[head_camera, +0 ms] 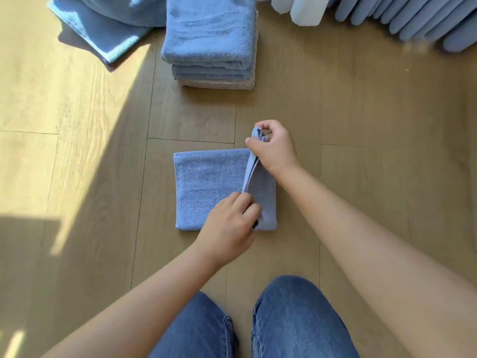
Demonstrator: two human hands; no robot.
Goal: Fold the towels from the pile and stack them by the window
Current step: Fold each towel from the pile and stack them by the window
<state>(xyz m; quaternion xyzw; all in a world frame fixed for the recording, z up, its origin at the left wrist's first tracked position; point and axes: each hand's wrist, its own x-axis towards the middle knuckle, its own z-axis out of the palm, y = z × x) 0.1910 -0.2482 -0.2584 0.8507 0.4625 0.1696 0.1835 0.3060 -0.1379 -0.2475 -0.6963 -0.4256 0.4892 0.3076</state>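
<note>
Hands are working apart on a blue towel (206,187) lying on the wooden floor (361,125): right hand (273,146) is pinching its lifted far corner, left hand (229,226) is gripping the near edge. Folded stack (209,42) is sitting beyond.

You are in a room of a home, it seems. The floor (361,112) is of light wood-look planks, and your knees in jeans (296,319) are low over it. A patch of sunlight (51,99) falls across the planks at the left. Blue-grey curtain folds (413,19) reach the floor at the far right. A stack of folded towels (211,47) stands directly on the floor, beside loose towels (103,29).
</note>
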